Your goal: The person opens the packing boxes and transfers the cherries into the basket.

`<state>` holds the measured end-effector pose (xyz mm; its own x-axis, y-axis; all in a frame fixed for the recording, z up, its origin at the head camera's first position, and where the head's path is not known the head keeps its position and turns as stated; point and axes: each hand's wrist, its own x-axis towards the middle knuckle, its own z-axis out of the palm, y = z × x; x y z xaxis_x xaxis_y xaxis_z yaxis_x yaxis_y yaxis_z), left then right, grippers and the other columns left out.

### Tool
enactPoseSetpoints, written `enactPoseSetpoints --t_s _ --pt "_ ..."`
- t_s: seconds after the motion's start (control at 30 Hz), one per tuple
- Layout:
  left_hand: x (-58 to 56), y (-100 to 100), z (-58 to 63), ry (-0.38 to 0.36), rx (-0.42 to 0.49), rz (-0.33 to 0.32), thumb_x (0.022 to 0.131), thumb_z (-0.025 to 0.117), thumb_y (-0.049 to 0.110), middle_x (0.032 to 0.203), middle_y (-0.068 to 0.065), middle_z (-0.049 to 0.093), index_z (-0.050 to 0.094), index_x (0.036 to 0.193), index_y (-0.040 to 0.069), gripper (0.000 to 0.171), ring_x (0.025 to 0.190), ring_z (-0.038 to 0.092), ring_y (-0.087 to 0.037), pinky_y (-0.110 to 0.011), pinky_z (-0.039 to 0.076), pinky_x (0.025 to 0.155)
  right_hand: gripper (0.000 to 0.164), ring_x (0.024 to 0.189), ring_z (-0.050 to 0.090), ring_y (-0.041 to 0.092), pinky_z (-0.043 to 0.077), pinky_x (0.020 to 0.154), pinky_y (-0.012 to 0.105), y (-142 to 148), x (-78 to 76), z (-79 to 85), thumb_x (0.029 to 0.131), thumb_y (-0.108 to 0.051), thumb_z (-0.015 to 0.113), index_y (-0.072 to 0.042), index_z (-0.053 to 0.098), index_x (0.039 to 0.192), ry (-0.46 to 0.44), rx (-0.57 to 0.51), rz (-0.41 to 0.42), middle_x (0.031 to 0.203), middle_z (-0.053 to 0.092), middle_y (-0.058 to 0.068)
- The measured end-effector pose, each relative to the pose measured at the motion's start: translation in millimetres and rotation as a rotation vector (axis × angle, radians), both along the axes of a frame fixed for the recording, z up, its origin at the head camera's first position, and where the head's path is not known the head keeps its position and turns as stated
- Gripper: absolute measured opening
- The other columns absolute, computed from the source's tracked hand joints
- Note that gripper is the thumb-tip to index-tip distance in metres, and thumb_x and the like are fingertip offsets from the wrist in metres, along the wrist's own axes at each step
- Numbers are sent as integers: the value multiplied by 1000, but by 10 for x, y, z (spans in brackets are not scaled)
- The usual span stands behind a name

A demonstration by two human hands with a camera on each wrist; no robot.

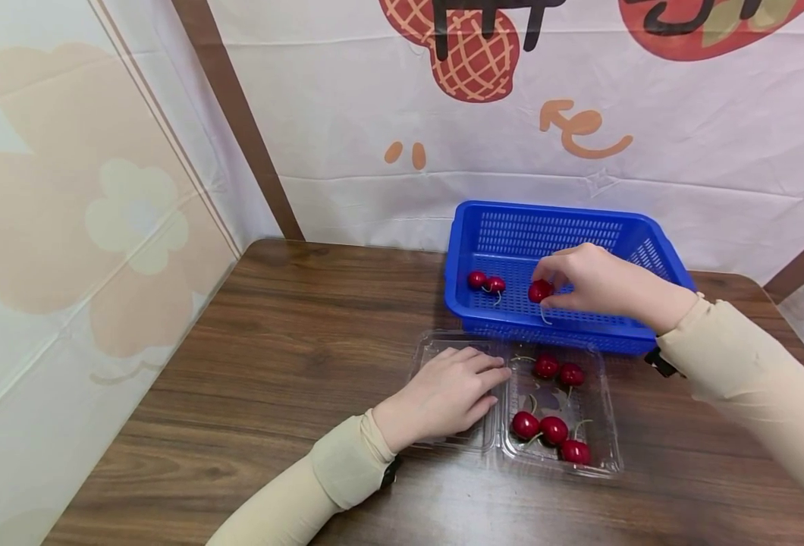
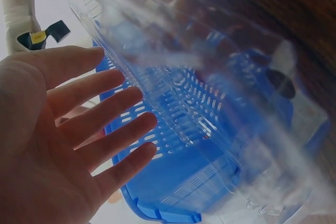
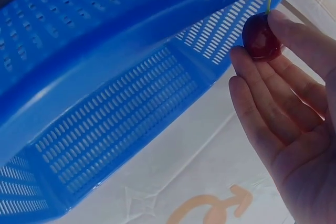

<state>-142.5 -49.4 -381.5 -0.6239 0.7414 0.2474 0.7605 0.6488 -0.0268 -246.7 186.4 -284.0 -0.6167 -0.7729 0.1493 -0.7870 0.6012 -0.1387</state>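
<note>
In the head view my right hand is over the blue basket, pinching a dark red cherry between thumb and fingertips. The cherry's green stem points away from the fingers in the right wrist view. Two more cherries lie at the left of the basket. My left hand rests, fingers extended, on the lid half of a clear plastic clamshell box. Several stemmed cherries sit in the box's right half. From the left wrist, the clear lid appears beside the spread fingers.
The box and basket stand close together on a brown wooden table, with the basket behind. A white printed cloth hangs along the table's back edge, and another covers the left side.
</note>
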Motion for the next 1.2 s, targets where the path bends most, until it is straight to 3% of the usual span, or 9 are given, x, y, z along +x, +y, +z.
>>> enactPoseSetpoints --t_s 0.73,1.2 --pt "-3 -1 10 4 -4 -4 92 59 32 128 2 61 61 127 19 37 118 55 -16 -33 46 95 23 73 68 17 57 68 36 -147 -315 21 74 -14 80 -6 69 92 -57 43 -64 85 72 8" --pt "-2 -2 2 18 -1 -8 91 59 32 127 2 61 61 126 19 37 117 55 -16 -32 46 95 23 75 67 19 57 70 38 -154 -594 -52 76 -17 79 -5 69 92 -132 76 -157 86 72 9"
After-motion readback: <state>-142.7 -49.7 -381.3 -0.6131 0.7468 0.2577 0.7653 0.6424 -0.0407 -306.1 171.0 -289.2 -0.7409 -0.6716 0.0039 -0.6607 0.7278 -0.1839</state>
